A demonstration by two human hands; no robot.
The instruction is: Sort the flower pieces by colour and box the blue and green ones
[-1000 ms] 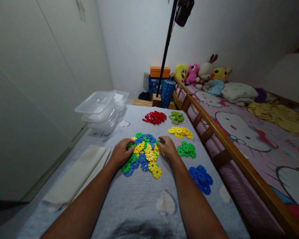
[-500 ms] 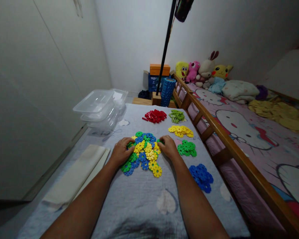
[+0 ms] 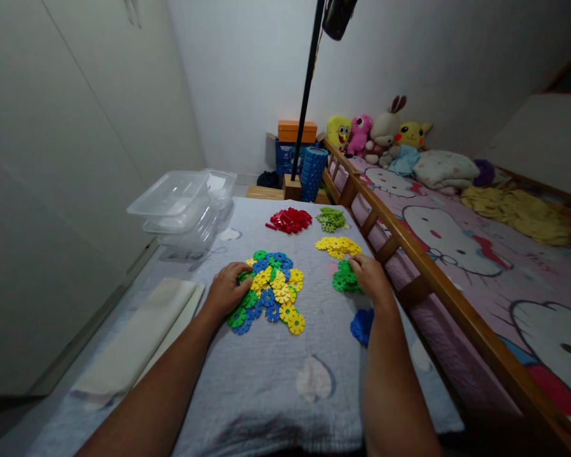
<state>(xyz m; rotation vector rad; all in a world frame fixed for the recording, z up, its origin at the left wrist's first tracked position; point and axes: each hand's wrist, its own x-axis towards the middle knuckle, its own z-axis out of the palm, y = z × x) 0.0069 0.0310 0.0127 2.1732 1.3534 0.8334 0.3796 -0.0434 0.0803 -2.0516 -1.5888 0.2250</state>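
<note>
The left hand (image 3: 226, 291) lay on the left edge of the mixed pile of plastic discs (image 3: 276, 289), fingers loosely spread, gripping nothing. The right hand (image 3: 372, 277) rested on the green pile (image 3: 341, 281), fingers bent down; whether they pinched a disc could not be told.

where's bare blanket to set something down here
Biggest bare patch: the near blanket, this side of the mixed pile. A smaller one lies between that pile, the clear tubs and the red pile. Crowded along the right edge: yellow pile, green pile, blue pile.
</note>
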